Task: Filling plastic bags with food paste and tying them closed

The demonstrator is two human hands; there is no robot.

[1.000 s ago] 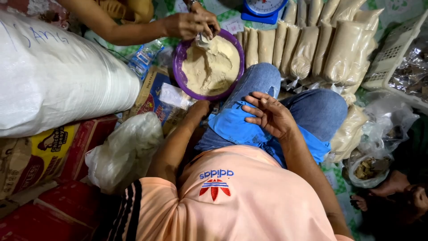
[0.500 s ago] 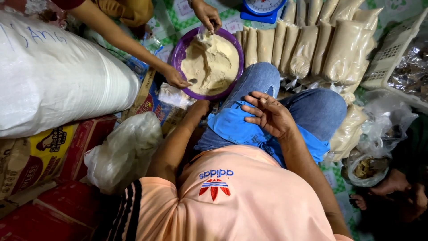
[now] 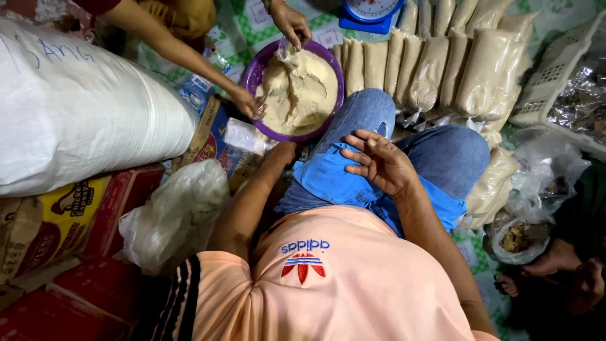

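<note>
Purple basin of flour, hands idle

Head view: right hand (image 3: 379,165) rests open, fingers spread, on the blue cloth (image 3: 328,180) over the knee. Left hand (image 3: 285,150) sits low beside the purple basin (image 3: 260,69); its grip cannot be told. A co-worker's hands (image 3: 290,24) work the flour (image 3: 303,91).

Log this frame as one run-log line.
left hand: down beside purple bowl | right hand: open, resting on knee | co-worker's hands: at flour
</note>
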